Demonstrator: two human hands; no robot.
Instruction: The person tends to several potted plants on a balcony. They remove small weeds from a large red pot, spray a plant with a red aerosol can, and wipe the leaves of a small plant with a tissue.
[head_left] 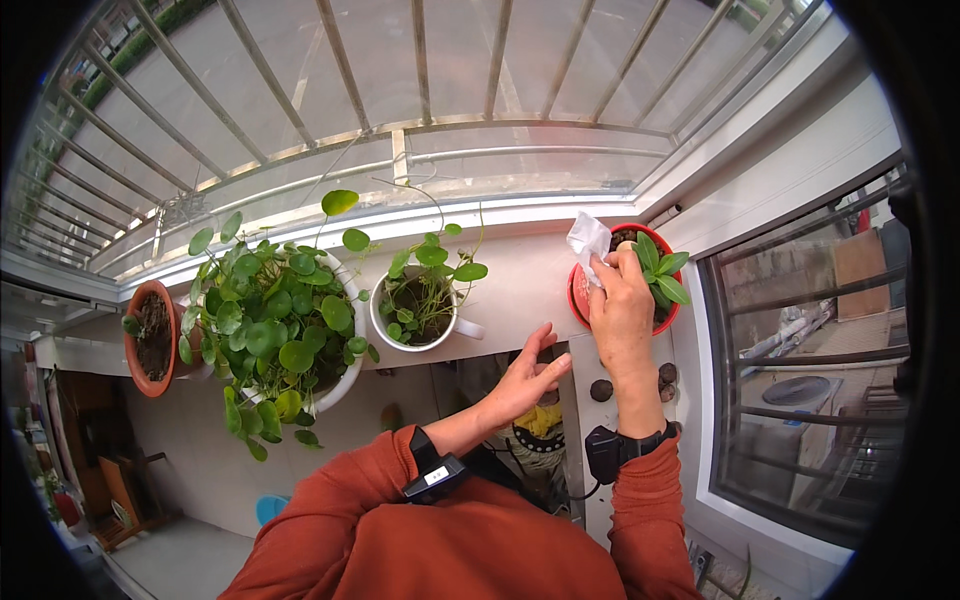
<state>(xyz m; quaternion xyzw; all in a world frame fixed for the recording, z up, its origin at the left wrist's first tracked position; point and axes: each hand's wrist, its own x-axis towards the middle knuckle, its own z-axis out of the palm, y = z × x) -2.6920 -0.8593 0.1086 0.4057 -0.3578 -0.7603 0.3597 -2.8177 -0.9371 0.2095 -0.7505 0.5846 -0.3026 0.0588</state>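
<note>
My right hand (622,312) pinches a crumpled white tissue (590,237) over the left side of a red pot (578,298) at the right end of the sill. A small plant with thick green leaves (662,268) grows in that pot, beside my fingers. Part of the pot's rim and soil is hidden under the hand. Lower and further left, my left hand (518,388) hangs in the air with its fingers apart, holding nothing. Nearest to it is a white mug (466,328) planted with thin-stemmed round leaves.
A large white pot (345,385) with bushy round leaves (275,325) stands left of the mug. Beyond it sits a terracotta pot (136,372) of soil. Metal railings (422,70) run behind the window. Several dark round stones (601,390) lie below the red pot.
</note>
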